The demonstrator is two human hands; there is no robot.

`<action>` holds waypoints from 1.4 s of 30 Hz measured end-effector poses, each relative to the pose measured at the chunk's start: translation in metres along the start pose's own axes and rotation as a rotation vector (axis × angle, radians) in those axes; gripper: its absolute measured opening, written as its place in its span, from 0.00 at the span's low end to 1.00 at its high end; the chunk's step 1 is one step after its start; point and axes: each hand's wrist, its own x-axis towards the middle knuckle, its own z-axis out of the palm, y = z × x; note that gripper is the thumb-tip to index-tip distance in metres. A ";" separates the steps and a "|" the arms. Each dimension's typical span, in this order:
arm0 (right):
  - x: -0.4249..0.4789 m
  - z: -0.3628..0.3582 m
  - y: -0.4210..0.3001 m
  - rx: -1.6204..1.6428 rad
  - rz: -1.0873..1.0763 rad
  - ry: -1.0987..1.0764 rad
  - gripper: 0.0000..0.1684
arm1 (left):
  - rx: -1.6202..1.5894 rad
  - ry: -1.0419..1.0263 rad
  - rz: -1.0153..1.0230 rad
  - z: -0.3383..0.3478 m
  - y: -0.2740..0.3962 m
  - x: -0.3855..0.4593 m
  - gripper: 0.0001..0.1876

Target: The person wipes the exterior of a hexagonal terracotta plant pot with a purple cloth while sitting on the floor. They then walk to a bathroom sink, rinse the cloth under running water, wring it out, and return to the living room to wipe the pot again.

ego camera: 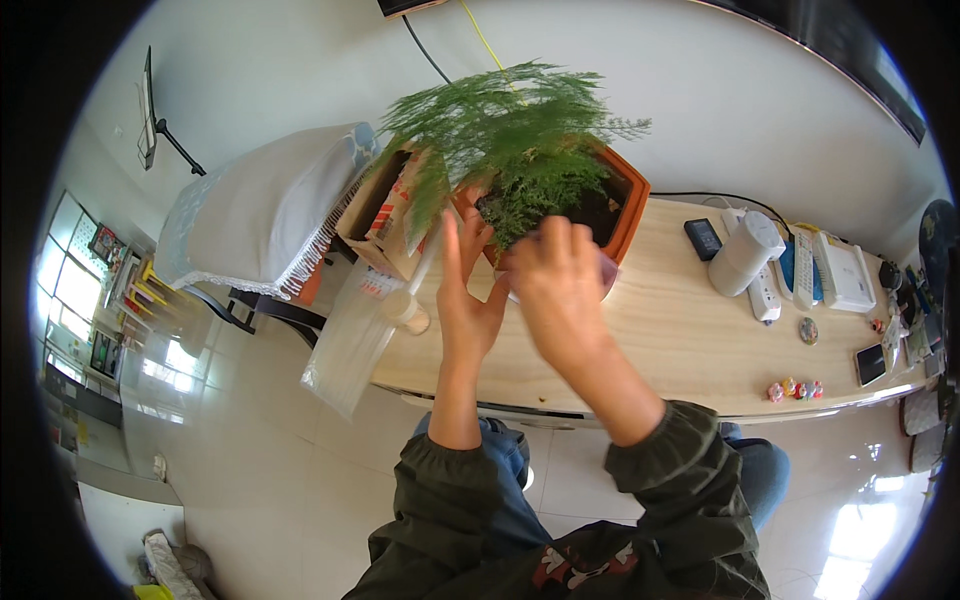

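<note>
A feathery green asparagus fern (517, 127) grows in dark soil in an orange-brown angular plant pot (636, 202) on the wooden tabletop. My left hand (469, 292) is upright at the pot's front left side, its fingers spread and partly against the foliage and pot wall. My right hand (555, 270), blurred, is over the pot's front rim with its fingers bent. A purplish rounded thing (610, 276) shows beside and behind it, partly hidden. Whether the right fingers hold anything cannot be made out.
An open cardboard box (386, 259), clear plastic sheeting (352, 337) and a small lidded jar (406, 312) lie left of the pot. A cloth-covered chair (262, 202) stands beyond. To the right are a white cylindrical device (742, 255), a power strip (765, 296), a router (845, 274) and a phone (871, 364).
</note>
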 end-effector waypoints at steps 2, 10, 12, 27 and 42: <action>0.011 0.003 -0.028 0.061 -0.014 0.102 0.12 | -0.097 0.022 -0.006 -0.003 -0.005 -0.001 0.52; -0.036 -0.003 0.034 0.397 -0.128 0.383 0.10 | 0.077 -0.078 0.073 -0.015 -0.005 0.003 0.34; -0.061 0.007 0.038 0.491 0.249 0.529 0.08 | 0.162 -0.086 0.124 -0.017 0.000 0.005 0.25; -0.021 0.099 -0.042 0.706 0.952 1.035 0.13 | 0.212 -0.039 0.078 -0.009 -0.007 0.006 0.12; -0.053 0.095 0.001 0.913 1.023 0.907 0.15 | 0.193 -0.026 0.029 -0.007 -0.006 0.004 0.11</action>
